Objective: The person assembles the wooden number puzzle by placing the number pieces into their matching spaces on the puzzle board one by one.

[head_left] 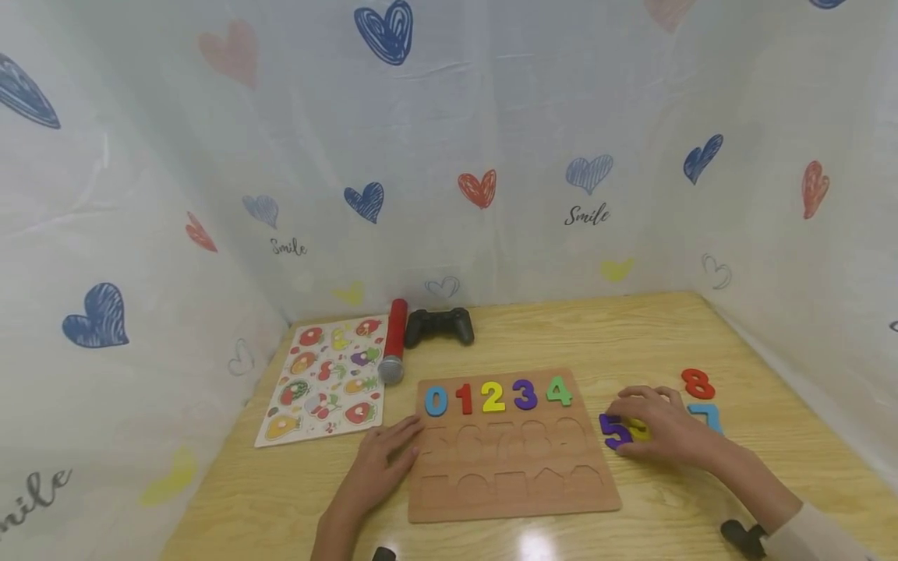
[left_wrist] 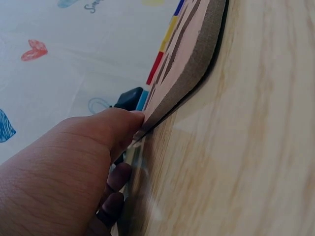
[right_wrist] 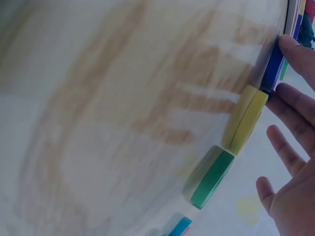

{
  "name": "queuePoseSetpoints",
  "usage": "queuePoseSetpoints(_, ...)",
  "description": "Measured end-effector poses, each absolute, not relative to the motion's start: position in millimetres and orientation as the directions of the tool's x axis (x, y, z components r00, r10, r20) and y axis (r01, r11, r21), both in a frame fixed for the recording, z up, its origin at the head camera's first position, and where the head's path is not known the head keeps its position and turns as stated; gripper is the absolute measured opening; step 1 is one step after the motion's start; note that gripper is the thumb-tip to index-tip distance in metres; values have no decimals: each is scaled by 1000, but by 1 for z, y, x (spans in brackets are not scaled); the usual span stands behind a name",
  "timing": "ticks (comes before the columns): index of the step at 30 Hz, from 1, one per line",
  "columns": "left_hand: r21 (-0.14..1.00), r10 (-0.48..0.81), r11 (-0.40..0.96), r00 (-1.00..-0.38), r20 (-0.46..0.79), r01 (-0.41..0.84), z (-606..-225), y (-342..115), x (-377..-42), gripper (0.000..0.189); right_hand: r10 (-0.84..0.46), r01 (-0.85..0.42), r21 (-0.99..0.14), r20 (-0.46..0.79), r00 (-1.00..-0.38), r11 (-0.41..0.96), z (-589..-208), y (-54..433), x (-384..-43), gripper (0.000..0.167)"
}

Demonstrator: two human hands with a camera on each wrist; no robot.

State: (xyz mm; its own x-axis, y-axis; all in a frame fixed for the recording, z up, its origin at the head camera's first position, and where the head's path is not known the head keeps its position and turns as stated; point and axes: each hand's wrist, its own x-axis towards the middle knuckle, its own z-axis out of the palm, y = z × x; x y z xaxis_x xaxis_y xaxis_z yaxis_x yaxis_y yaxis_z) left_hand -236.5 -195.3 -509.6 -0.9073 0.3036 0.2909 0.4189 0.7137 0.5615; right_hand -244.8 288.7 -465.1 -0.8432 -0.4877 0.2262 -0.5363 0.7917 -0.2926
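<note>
A wooden number board [head_left: 515,499] lies on the table, with 0, 1, 2, 3 and 4 in its top row and bare recesses below. My left hand [head_left: 379,460] rests at its left edge, the thumb [left_wrist: 125,120] against the side of the board. Right of the board, my right hand [head_left: 662,428] pinches the purple number 5 [head_left: 613,432] between thumb [right_wrist: 298,56] and index finger, low over the table. A yellow number [head_left: 640,428] lies beside the 5, partly under the hand. In the right wrist view, a green piece [right_wrist: 212,179] follows the yellow one.
A red 8 [head_left: 698,384] and a blue 7 [head_left: 707,417] lie beyond the right hand. At the back left are a fruit puzzle board [head_left: 319,389], a red microphone [head_left: 396,327] and a black game controller [head_left: 440,323]. A heart-printed curtain [head_left: 421,249] surrounds the table's back and sides.
</note>
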Motion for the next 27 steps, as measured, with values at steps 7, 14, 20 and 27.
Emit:
queuePoseSetpoints(7,566,313,705,-903,294,428,-510,-195,-237,40,-490,-549,-288,255,-834,784,-466,290,-246,41)
queuePoseSetpoints(14,551,330,697,-887,322,459,-510,-195,-238,39,-487,-565,-287,303,-820,773,-462,289,-245,42)
queuePoseSetpoints(20,536,340,694,-875,345,481,-509,-194,-238,38,-510,-598,-257,337,-792,759,-457,282,-245,45)
queuePoseSetpoints(27,503,345,696,-853,392,513,-512,-196,-237,38,-527,-608,-263,319,-788,749,-453,274,-245,45)
